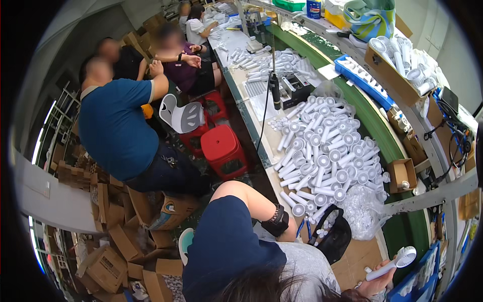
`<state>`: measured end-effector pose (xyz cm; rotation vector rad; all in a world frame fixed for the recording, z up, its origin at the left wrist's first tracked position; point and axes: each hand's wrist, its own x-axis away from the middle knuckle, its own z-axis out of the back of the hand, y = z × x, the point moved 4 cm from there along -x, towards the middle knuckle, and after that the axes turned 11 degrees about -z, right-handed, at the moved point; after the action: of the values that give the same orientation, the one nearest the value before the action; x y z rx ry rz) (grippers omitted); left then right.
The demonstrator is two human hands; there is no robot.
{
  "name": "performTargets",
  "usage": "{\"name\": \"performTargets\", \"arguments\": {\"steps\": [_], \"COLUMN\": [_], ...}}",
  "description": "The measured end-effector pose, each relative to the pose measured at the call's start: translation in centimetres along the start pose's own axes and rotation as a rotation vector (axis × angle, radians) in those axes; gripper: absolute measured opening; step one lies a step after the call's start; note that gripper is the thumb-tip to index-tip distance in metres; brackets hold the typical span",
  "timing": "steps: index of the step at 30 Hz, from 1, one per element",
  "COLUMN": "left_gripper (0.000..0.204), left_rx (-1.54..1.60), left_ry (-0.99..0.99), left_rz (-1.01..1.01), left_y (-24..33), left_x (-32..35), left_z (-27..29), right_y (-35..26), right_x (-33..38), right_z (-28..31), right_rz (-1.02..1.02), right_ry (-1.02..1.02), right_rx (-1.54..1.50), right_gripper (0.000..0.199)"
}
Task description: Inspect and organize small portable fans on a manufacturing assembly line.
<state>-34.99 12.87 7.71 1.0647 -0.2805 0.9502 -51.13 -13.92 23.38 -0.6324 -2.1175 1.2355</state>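
At the lower right, my right hand (378, 283) is closed around the handle of a white handheld fan (404, 257), its round grille head pointing up and right. My left arm is bent, with dark bands on the wrist. Only a small part of my left hand (289, 232) shows beyond the bands, against the grey shirt, and its fingers are hidden. A large heap of white handheld fans (327, 151) covers the bench ahead. Between heap and shirt lie a black bag (338, 236), blue-handled pliers (304, 227) and a clear plastic bag (360, 209) of small white parts.
A green conveyor belt (375, 133) runs along the bench's right side. Beyond the heap stands a black device (296, 90) near a hanging electric screwdriver (274, 90). Red stools (224, 148) and open cartons (126, 244) are at left. Several people are near the bench, one in a blue shirt (113, 131).
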Motion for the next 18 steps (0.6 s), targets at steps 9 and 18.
{"name": "performTargets", "arguments": {"steps": [9, 18], "left_gripper": [0.035, 0.033], "left_rx": [0.231, 0.148], "left_ry": [-0.023, 0.158], "left_rz": [-0.057, 0.013], "left_y": [0.8, 3.3], "left_x": [0.4, 3.8], "left_z": [0.2, 1.9], "right_y": [0.4, 0.5], "right_x": [1.2, 0.9], "right_z": [-1.1, -0.7], "right_rz": [-0.052, 0.014], "right_ry": [0.123, 0.070], "right_rx": [-0.032, -0.020], "right_gripper": [0.046, 0.048]}}
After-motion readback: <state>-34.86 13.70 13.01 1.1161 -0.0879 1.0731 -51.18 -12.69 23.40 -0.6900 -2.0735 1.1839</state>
